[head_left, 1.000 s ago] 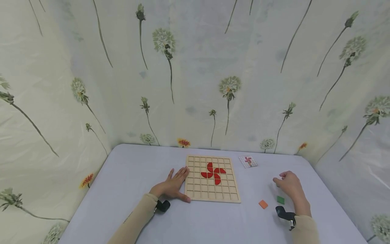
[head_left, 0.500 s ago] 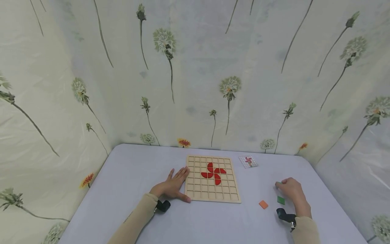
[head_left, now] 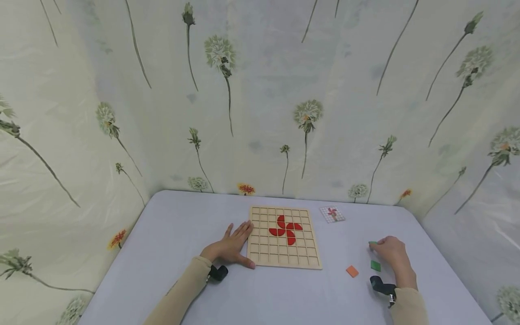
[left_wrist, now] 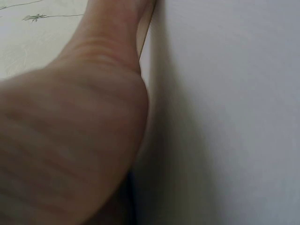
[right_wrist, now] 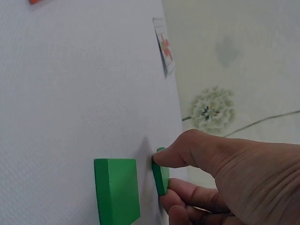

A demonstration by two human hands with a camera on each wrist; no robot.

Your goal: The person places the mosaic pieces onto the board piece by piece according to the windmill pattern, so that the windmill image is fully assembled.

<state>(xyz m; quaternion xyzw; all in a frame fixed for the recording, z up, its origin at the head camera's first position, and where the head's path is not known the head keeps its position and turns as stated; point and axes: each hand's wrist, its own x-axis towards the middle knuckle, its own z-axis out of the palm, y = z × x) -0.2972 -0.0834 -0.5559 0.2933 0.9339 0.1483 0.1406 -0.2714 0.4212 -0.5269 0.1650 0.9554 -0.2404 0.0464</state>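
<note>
My left hand point(head_left: 229, 249) lies with spread, straight fingers at the left edge of a wooden grid board point(head_left: 264, 259), fingertips and thumb touching it. Four-bladed in shape, a pinwheel of red quarter-round pieces point(head_left: 277, 232) sits on the grid. Right of the board, my right hand point(head_left: 393, 253) pinches a green tile point(right_wrist: 162, 174) between thumb and fingers. Whether that tile is off the table, I cannot tell. A second green tile point(head_left: 375, 266) lies on the table nearer the wrist, apart from the hand. In the left wrist view, the hand point(left_wrist: 89, 122) hides most of the board.
An orange tile point(head_left: 352, 271) lies left of the loose green one. Behind the board's right side is a small card point(head_left: 332, 214) printed with a pinwheel on a grid. The white table point(head_left: 195, 207) ends at a flower-patterned curtain point(head_left: 260, 99).
My right hand has come down slightly toward me and now holds a green tile at its fingertips. The left hand stays on the board; the head view shifts slightly.
</note>
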